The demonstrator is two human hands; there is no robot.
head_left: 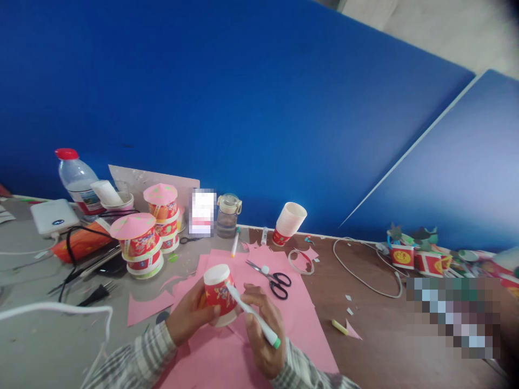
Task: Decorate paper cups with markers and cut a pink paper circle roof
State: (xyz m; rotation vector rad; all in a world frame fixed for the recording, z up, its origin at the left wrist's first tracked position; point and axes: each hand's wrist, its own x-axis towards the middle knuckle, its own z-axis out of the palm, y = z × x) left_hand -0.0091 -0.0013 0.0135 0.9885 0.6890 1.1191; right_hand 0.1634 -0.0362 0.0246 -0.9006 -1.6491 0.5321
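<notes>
My left hand (187,319) grips a red-patterned paper cup (219,292), held upside down with its white base up, over a pink paper sheet (300,324). My right hand (261,329) holds a white marker with a green end (253,316), its tip resting against the cup's side. Both hands are closed around what they hold. Black-handled scissors (271,278) lie on the pink sheet just beyond my right hand.
Two stacked cup lanterns with pink cone lids (138,243) (162,213) stand at left, by a water bottle (77,181) and cables (81,259). A stack of paper cups (287,221), a small jar (227,215), markers, a paper ring (300,260) and scraps lie behind. A blue partition (243,108) backs the desk.
</notes>
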